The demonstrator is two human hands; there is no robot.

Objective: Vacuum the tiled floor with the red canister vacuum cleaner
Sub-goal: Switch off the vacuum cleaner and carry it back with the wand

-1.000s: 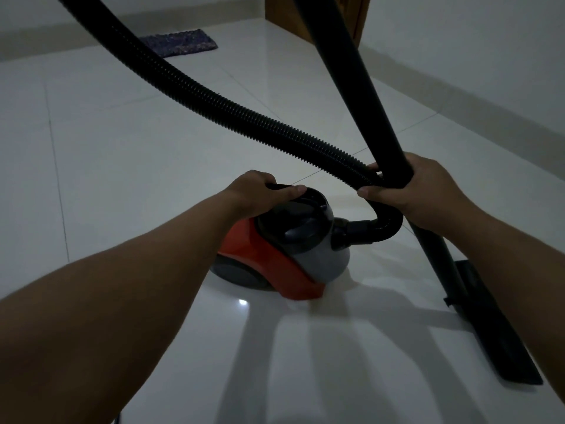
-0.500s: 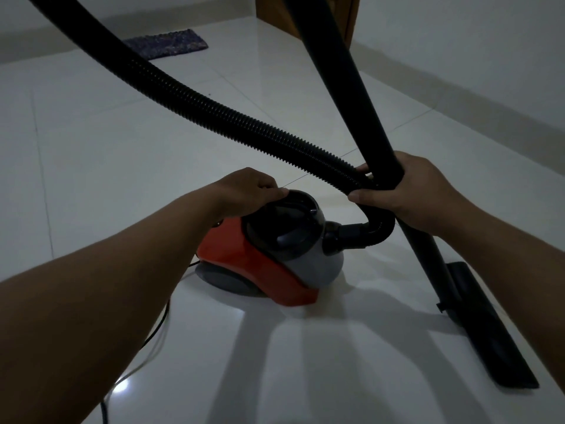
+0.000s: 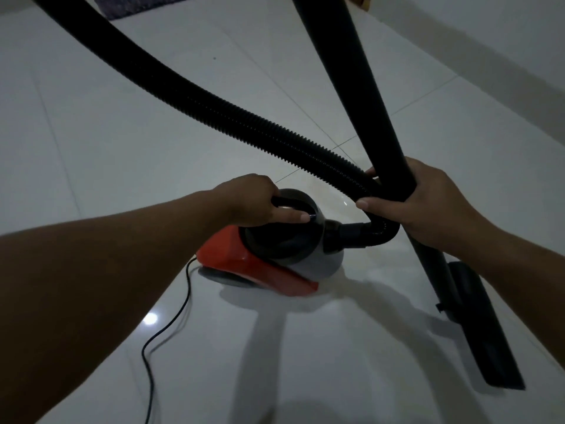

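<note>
The red and grey canister vacuum sits on the white tiled floor in the middle of the view. My left hand grips its black carry handle on top. My right hand is closed around the black wand tube and the ribbed hose where the two cross. The hose curls under that hand into the canister's front socket. The wand runs down to the black floor nozzle, which lies flat on the tiles at the right.
A black power cord trails from the canister's back across the floor toward me. A dark mat lies at the far top edge. A wall with a grey skirting runs along the right.
The view has tipped downward and the canister has shifted a little. The power cord behind it has come into view. Both hands keep their grips.
</note>
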